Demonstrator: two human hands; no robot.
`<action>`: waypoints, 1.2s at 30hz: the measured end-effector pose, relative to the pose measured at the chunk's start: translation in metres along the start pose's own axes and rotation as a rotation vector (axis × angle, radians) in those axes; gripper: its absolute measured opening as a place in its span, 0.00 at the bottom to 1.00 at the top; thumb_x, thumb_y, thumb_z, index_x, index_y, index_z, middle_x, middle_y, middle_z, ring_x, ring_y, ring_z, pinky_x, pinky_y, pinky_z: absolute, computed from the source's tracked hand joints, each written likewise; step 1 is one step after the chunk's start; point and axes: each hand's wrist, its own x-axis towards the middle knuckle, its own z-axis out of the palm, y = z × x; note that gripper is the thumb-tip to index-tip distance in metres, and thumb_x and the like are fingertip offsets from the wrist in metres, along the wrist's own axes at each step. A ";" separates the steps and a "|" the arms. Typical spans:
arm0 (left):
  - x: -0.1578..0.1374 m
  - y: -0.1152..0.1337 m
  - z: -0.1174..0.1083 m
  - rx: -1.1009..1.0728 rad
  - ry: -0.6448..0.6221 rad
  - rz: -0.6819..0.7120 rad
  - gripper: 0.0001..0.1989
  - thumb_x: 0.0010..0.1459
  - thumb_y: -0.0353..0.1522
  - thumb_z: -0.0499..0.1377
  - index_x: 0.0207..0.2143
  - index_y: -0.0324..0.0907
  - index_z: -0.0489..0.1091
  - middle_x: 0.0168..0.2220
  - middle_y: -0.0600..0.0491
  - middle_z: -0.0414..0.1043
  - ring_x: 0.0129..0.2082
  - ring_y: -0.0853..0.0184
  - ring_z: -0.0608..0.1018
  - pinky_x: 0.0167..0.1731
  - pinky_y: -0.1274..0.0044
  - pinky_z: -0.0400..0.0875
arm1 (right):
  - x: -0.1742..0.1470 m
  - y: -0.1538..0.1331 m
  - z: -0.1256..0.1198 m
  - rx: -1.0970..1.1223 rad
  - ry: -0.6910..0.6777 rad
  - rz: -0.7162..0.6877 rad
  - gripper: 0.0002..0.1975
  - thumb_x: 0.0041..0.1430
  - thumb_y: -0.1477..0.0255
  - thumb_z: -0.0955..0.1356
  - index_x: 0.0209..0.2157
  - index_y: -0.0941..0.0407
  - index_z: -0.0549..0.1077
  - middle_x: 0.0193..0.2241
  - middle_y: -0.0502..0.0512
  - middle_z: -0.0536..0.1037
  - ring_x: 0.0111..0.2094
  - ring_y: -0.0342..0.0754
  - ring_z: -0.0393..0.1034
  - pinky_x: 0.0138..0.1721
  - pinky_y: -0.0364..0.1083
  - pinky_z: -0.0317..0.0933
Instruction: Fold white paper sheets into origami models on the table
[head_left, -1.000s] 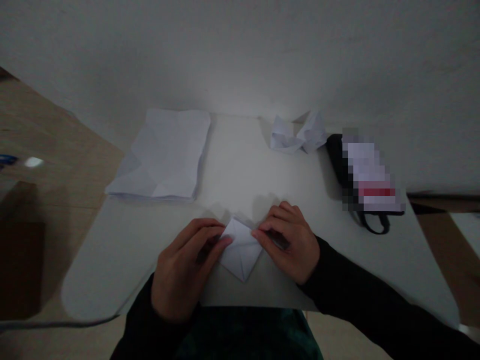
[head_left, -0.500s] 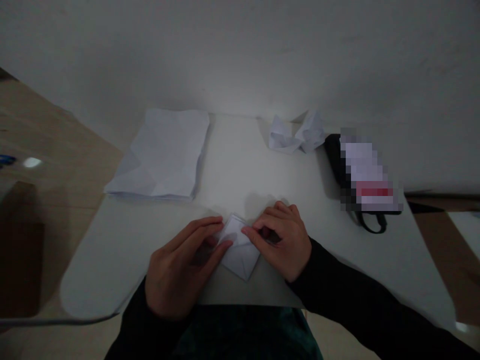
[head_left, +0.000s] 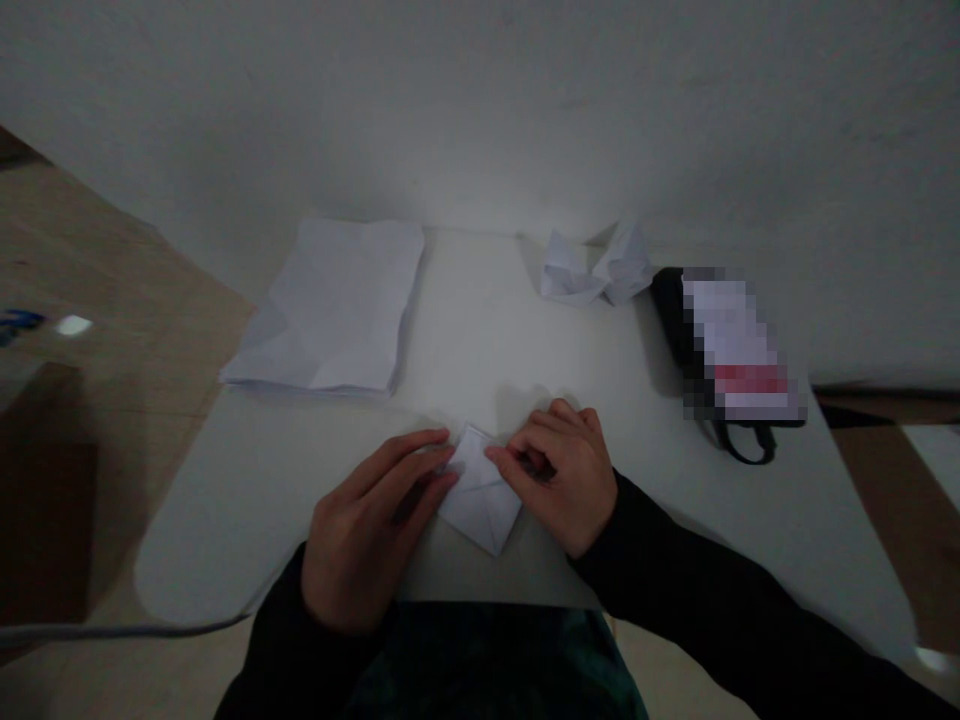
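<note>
A small folded piece of white paper (head_left: 484,505) lies on the white table in front of me, one corner pointing toward me and creases running across its face. My left hand (head_left: 375,525) pinches its left edge between thumb and fingertips. At the upper right edge, my right hand (head_left: 566,475) grips the paper with thumb on top and fingers curled; the fingertips underneath are hidden.
A stack of white paper sheets (head_left: 337,310) rests at the back left of the table (head_left: 472,320). Two folded paper shapes (head_left: 596,275) stand near the wall. A black case (head_left: 671,320) with a strap, its top pixelated, lies at the right.
My left thumb has drawn back a little toward the paper's left edge, showing more of its surface. My right hand keeps nearly the same place. The view has shifted slightly.
</note>
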 end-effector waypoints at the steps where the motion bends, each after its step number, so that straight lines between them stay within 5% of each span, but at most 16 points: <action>1: 0.000 0.000 0.000 0.005 -0.003 0.002 0.11 0.56 0.29 0.58 0.42 0.43 0.70 0.47 0.53 0.71 0.45 0.69 0.74 0.48 0.74 0.70 | 0.000 0.000 0.000 0.000 0.004 -0.002 0.15 0.52 0.66 0.69 0.17 0.57 0.68 0.17 0.47 0.66 0.28 0.44 0.59 0.35 0.47 0.44; 20: 0.007 -0.013 -0.010 0.072 -0.238 0.403 0.19 0.59 0.22 0.50 0.53 0.39 0.62 0.55 0.45 0.64 0.50 0.64 0.68 0.47 0.69 0.70 | -0.001 0.001 0.003 -0.069 -0.001 -0.048 0.15 0.55 0.65 0.66 0.18 0.56 0.66 0.18 0.48 0.67 0.29 0.45 0.59 0.34 0.47 0.43; 27: 0.008 -0.011 -0.010 0.156 -0.227 0.475 0.19 0.60 0.25 0.49 0.54 0.39 0.62 0.54 0.45 0.65 0.46 0.63 0.69 0.44 0.69 0.71 | -0.005 0.000 0.006 0.001 0.087 0.007 0.08 0.52 0.69 0.67 0.31 0.57 0.65 0.22 0.46 0.65 0.28 0.44 0.59 0.34 0.46 0.47; 32: 0.007 -0.010 -0.008 0.173 -0.218 0.477 0.17 0.61 0.25 0.48 0.52 0.41 0.65 0.54 0.46 0.64 0.43 0.65 0.69 0.42 0.71 0.70 | -0.014 -0.005 0.001 -0.060 0.135 -0.226 0.07 0.56 0.73 0.64 0.25 0.57 0.70 0.26 0.53 0.67 0.31 0.46 0.58 0.33 0.46 0.50; 36: 0.004 -0.010 -0.006 0.252 -0.188 0.448 0.17 0.61 0.27 0.48 0.50 0.46 0.67 0.54 0.49 0.65 0.39 0.65 0.69 0.36 0.70 0.68 | -0.028 -0.007 -0.004 -0.214 0.182 -0.370 0.08 0.55 0.71 0.65 0.30 0.57 0.76 0.25 0.54 0.66 0.30 0.47 0.55 0.31 0.47 0.50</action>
